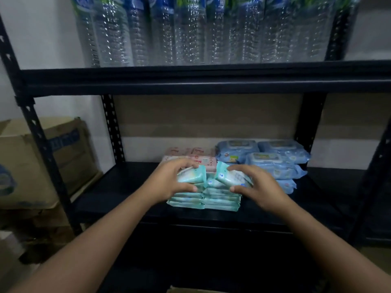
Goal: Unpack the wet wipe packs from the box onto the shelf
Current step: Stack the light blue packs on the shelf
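Both arms reach into the black shelf (131, 187), each hand with a mint-green wet wipe pack. The left hand (169, 180) has fingers curled over the left pack (190, 176), thumb beneath; the right hand (256, 185) clamps the right pack (230, 178) likewise. Both packs sit tilted atop the green stack (203, 199), pink packs (203, 161) behind, blue lidded packs (273, 159) just beside (water bottles (190, 30) line the tier above). These look soft, light, slick-wrapped; I'd judge a hold across the flat faces safest, since corners would crumple and slide
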